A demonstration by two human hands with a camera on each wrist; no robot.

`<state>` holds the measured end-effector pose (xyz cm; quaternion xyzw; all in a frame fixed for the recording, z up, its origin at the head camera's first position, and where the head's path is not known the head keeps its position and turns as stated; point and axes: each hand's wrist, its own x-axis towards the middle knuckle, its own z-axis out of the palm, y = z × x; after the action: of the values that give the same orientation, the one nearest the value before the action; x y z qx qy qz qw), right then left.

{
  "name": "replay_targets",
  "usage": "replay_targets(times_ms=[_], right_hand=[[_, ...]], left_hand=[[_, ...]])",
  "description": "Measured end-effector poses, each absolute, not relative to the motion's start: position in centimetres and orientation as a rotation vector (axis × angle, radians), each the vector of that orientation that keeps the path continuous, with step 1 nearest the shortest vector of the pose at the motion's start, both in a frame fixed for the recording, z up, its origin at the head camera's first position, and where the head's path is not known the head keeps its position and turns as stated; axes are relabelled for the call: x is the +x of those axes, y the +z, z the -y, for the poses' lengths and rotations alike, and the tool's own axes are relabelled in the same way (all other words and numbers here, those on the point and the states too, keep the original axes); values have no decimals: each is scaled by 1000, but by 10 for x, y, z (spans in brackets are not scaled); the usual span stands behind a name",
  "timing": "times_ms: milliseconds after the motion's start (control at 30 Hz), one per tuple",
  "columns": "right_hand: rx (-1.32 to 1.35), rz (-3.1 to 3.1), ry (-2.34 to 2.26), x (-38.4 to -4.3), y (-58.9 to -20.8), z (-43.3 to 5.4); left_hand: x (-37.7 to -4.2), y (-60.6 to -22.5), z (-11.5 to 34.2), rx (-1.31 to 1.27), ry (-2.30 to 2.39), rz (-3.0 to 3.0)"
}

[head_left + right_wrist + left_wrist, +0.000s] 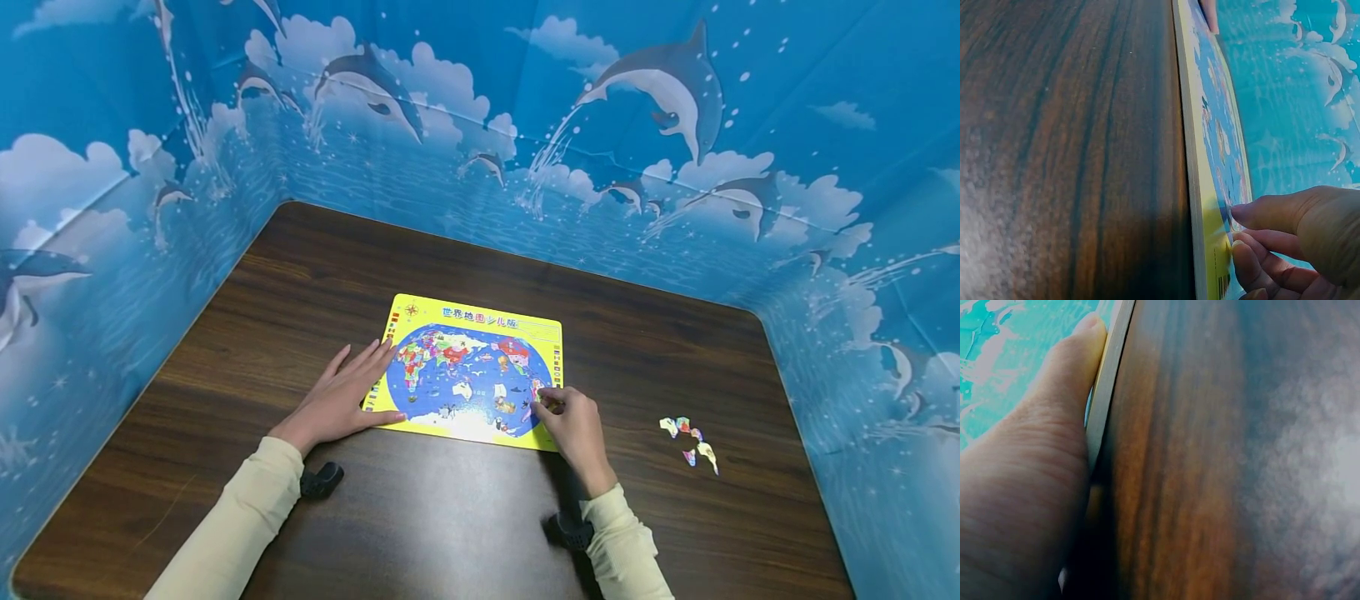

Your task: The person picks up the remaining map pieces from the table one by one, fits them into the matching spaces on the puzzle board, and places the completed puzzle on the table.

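Observation:
A yellow-bordered world map puzzle board [480, 433] with a blue ocean lies flat on the table. My left hand [341, 400] rests on its left side, fingers spread and straight, the thumb along the front edge; the left wrist view shows that thumb [1069, 369] against the board's rim. At the board's right side, my right hand [573, 425] has its thumb and fingers curled together, pinching a small puzzle piece [1231, 219] at the map's surface by South America. The fingers hide most of that piece.
Several loose map puzzle pieces [706, 452] lie on the dark wooden table [660, 358] to the right of the board. A blue dolphin-print cloth [450, 183] surrounds the table's back and sides. Dark wrist devices [322, 481] sit at both cuffs.

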<state>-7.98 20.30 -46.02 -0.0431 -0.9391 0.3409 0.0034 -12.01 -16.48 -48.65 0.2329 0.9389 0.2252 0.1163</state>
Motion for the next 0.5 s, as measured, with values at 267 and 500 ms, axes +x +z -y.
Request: replay_targets(times_ms=[267,500], right_hand=[[-82,2905,1043,-77,-465,-202],[-35,2883,985,-76,-468,-202]], left_hand=[[-120,-486,165,688,660,-2749],[-120,-487,166,694,660,-2748]])
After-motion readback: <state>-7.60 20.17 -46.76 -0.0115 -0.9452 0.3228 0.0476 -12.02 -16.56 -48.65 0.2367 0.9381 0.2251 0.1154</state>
